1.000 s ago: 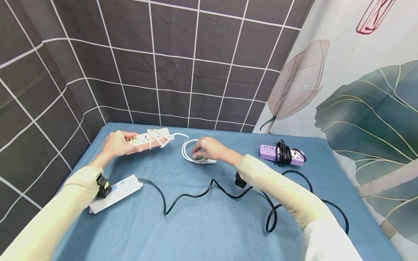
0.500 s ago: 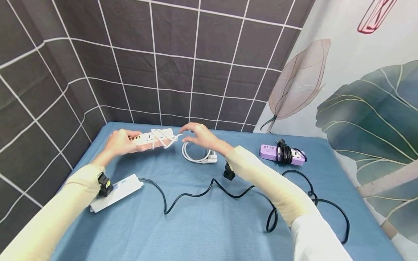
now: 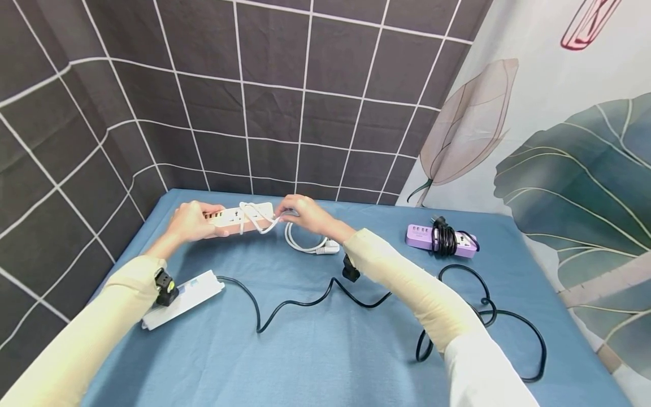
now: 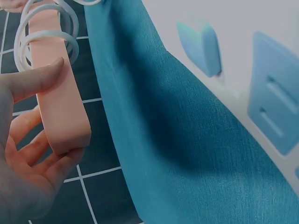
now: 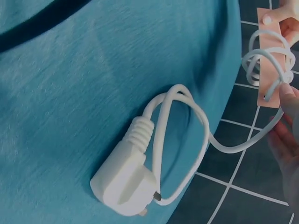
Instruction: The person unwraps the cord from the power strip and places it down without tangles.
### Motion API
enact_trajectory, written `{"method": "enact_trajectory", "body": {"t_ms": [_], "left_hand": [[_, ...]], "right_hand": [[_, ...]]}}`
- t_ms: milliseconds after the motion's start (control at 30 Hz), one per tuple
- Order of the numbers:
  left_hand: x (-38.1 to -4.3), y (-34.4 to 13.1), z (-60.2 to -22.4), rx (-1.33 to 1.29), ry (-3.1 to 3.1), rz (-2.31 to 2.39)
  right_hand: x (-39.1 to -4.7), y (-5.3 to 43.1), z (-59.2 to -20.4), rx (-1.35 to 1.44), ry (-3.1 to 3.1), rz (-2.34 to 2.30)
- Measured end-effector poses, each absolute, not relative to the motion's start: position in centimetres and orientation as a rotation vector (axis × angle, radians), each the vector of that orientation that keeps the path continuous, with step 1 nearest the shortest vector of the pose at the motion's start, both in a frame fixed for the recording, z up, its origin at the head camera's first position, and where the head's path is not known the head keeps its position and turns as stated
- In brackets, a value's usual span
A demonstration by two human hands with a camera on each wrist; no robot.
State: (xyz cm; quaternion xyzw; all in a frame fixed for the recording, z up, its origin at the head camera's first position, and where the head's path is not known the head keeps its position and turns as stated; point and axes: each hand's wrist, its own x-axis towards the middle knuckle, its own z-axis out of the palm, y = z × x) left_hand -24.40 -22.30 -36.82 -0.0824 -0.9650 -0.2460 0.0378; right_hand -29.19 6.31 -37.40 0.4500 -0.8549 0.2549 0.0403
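Note:
My left hand grips one end of a pink-and-white power strip, held above the blue cloth. In the left wrist view, its thumb presses the strip's pink side and the fingers curl round the end. Loops of white cord wrap the strip's other end. At that end my right hand pinches the cord, thumb against fingers. From there the cord runs down to a loose coil on the cloth, where its white plug lies.
Below my left wrist lies a white power strip; its black cord snakes across the cloth under my right arm. A purple power strip bound with black cord sits at the right. A dark gridded backdrop rises behind the table.
My right hand has moved from the coil on the cloth up to the cord at the strip's end and now pinches it. My left hand and the strip have shifted slightly right.

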Motion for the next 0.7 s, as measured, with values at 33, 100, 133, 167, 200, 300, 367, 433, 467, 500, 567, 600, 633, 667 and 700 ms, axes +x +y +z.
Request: {"method": "enact_trajectory", "body": {"t_ms": [33, 100, 133, 167, 200, 300, 367, 433, 467, 500, 567, 600, 633, 667, 700], "left_hand": [[-24.38, -22.31, -36.80, -0.250, -2.958, -0.757], [-24.37, -22.36, -36.80, -0.243, -2.952, -0.758], [-24.39, -22.40, -36.81, -0.238, -2.947, -0.755], [-24.39, -22.44, -36.81, -0.233, -2.943, -0.754], [-24.40, -22.46, -36.82, -0.227, -2.940, -0.752], [-24.42, -22.58, -36.93, -0.205, -2.936, -0.748], [-24.41, -22.61, -36.98, -0.196, -2.936, -0.752], [-24.40, -22.61, -37.06, -0.201, -2.940, -0.760], [-24.38, -22.59, -37.09, -0.207, -2.944, -0.768], [-24.38, -22.58, -37.14, -0.213, -2.947, -0.775], [-24.31, -22.57, -37.21, -0.223, -2.950, -0.789], [-24.28, -22.58, -37.25, -0.225, -2.951, -0.795], [-24.24, -22.60, -37.29, -0.224, -2.951, -0.803], [-24.24, -22.63, -37.32, -0.225, -2.948, -0.807], [-24.22, -22.67, -37.32, -0.226, -2.945, -0.811]], "right_hand": [[-29.19, 6.34, -37.44, 1.379, -2.622, 0.750], [-29.17, 6.40, -37.55, 1.380, -2.622, 0.692], [-29.15, 6.44, -37.61, 1.384, -2.619, 0.667], [-29.11, 6.49, -37.68, 1.389, -2.613, 0.643], [-29.08, 6.54, -37.78, 1.396, -2.603, 0.620], [-29.03, 6.56, -37.99, 1.433, -2.566, 0.581], [-29.04, 6.55, -38.08, 1.452, -2.551, 0.566], [-29.04, 6.54, -38.09, 1.452, -2.549, 0.555], [-29.04, 6.55, -38.07, 1.446, -2.553, 0.551], [-29.06, 6.58, -38.07, 1.437, -2.558, 0.549], [-29.08, 6.64, -38.04, 1.416, -2.572, 0.541], [-29.08, 6.68, -38.02, 1.405, -2.580, 0.538], [-29.10, 6.73, -38.01, 1.391, -2.592, 0.535], [-29.12, 6.78, -38.02, 1.381, -2.600, 0.530], [-29.15, 6.83, -38.02, 1.367, -2.611, 0.524]]}}
